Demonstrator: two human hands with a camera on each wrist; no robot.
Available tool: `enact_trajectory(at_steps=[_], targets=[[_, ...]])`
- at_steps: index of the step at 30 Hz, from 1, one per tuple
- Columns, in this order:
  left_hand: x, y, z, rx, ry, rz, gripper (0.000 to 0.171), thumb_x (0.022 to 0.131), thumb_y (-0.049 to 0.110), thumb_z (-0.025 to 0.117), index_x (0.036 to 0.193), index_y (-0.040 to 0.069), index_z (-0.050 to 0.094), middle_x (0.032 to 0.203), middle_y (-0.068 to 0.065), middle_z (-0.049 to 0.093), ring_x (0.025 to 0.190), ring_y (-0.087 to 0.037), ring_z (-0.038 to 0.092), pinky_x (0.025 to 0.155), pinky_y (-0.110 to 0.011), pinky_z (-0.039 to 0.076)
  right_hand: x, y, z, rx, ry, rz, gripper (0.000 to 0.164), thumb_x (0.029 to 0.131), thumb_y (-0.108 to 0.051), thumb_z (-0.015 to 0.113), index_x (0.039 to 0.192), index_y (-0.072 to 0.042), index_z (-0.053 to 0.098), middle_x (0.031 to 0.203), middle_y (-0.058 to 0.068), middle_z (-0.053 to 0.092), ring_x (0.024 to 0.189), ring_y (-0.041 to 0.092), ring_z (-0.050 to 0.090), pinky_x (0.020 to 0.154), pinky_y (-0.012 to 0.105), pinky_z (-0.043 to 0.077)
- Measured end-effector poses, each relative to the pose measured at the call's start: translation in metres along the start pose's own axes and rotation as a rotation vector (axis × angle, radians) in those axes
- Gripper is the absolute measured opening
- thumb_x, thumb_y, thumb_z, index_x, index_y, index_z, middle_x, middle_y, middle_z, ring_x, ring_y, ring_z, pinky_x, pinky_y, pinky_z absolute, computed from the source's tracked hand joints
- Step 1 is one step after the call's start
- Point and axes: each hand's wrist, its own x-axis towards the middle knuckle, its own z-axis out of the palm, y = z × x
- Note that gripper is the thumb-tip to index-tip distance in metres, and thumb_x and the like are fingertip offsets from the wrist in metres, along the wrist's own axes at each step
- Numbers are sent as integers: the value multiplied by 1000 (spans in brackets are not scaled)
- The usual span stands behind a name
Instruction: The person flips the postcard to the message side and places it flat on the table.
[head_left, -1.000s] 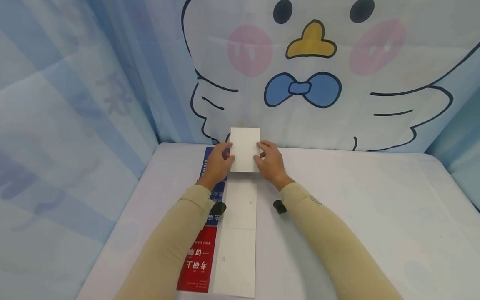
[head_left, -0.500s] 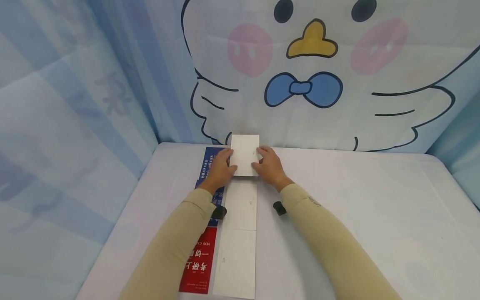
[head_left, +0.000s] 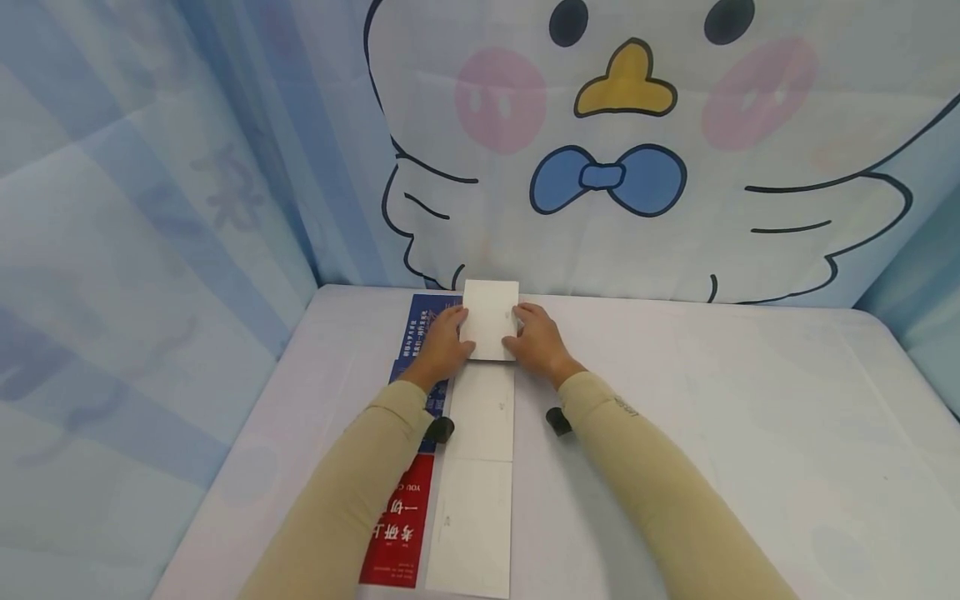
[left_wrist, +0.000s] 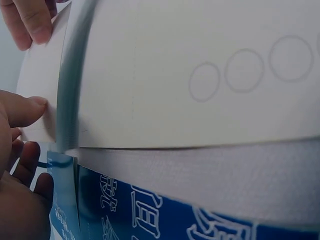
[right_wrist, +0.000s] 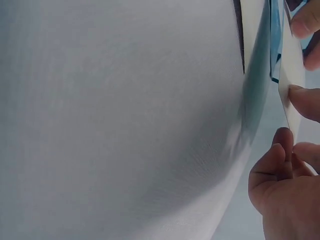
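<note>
A white card [head_left: 491,321] is held between both hands near the table's far edge, its plain side up. My left hand [head_left: 442,348] pinches its left edge, thumb on top and fingers at the side. The right hand [head_left: 538,342] grips the right edge in the same way. Below it, two white cards [head_left: 480,412] lie end to end in a column toward me. In the left wrist view, a lying card [left_wrist: 200,115] carries a row of printed circles. The held card's near edge is close to the column's far end; whether they touch I cannot tell.
Left of the column runs a row of printed cards: blue cards [head_left: 422,321] at the far end and a red card [head_left: 397,533] nearer, partly under my left sleeve. All lie on a white-covered table [head_left: 712,442]. A cartoon-printed curtain [head_left: 600,250] hangs behind.
Both hands have drawn the white card toward me and downward, closer to the column of white cards. More of the far blue card shows now.
</note>
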Motion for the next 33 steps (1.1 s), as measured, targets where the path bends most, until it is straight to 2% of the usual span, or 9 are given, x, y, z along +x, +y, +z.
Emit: enact_trajectory(at_steps=[4, 10, 17, 24, 33], targets=[[1, -2, 3, 37, -20, -27, 64, 95, 7, 64, 153, 2, 37, 162, -13, 28, 148, -31, 25, 119, -43, 20, 1, 1, 3, -28, -40, 2, 67, 93, -14, 64, 149, 9, 36, 157, 21, 31, 142, 34, 34, 117, 42, 26], [3, -3, 6, 98, -52, -64, 65, 96, 12, 63, 154, 7, 36, 163, -10, 24, 148, -34, 23, 117, -54, 19, 0, 3, 8, -36, -77, 15, 70, 92, -15, 65, 150, 9, 34, 159, 21, 28, 146, 35, 28, 118, 42, 23], [1, -2, 6, 120, -78, -79, 64, 96, 12, 63, 154, 5, 36, 163, -10, 25, 148, -34, 23, 117, -58, 18, -1, 3, 10, -89, -91, 11, 68, 94, -17, 65, 150, 9, 35, 159, 21, 29, 147, 36, 26, 118, 43, 22], [1, -2, 7, 137, -90, -100, 63, 97, 13, 63, 154, 5, 37, 163, -11, 26, 148, -35, 23, 115, -64, 15, 0, 5, 11, -87, -110, 16, 70, 93, -15, 66, 149, 11, 34, 159, 22, 29, 147, 36, 26, 118, 43, 22], [4, -3, 9, 181, -108, -116, 62, 97, 14, 63, 154, 7, 39, 163, -10, 26, 147, -34, 24, 114, -65, 16, 0, 6, 11, -104, -139, 17, 71, 92, -16, 67, 150, 10, 34, 159, 22, 28, 147, 36, 25, 119, 43, 21]])
